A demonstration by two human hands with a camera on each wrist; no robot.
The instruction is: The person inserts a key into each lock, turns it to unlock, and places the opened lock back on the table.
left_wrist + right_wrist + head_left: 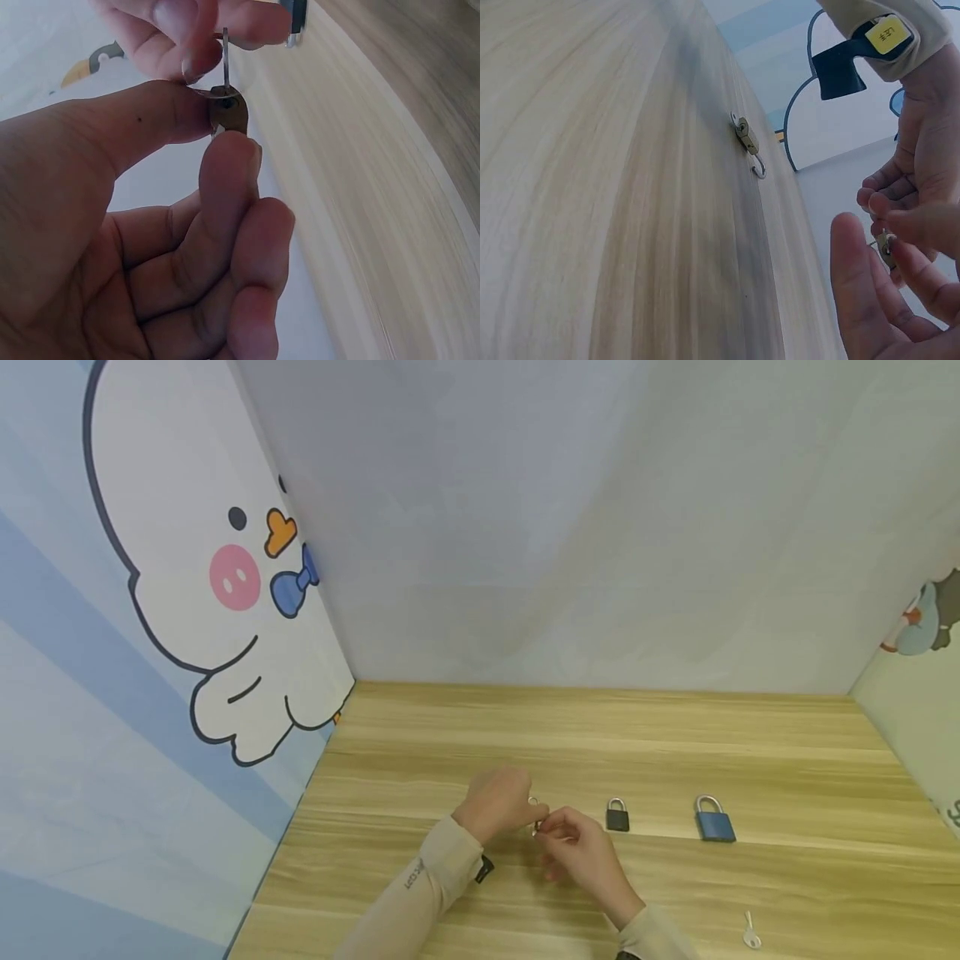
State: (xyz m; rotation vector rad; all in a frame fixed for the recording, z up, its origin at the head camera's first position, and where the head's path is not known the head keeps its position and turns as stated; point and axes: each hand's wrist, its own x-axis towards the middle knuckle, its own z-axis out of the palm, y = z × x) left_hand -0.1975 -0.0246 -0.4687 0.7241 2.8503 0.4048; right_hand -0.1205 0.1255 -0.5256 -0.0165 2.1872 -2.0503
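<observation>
My left hand (498, 806) pinches a small brass-coloured piece (229, 116) between thumb and forefinger; it looks like a padlock's end with a keyhole, the rest hidden by fingers. From above, my right hand (176, 30) pinches a thin metal piece (226, 60), seen edge-on and apparently a key, touching that brass end. In the right wrist view the brass piece (886, 247) shows between both hands. Another padlock (747, 136) with a silvery shackle lies on the table beyond, in the right wrist view.
On the wooden table (675, 735), to the right of my hands, lie a small black padlock (617, 820) and a larger blue padlock (716, 826). A key (752, 935) with a pale tag or head lies near the front right. A grey wall (570, 568) stands behind.
</observation>
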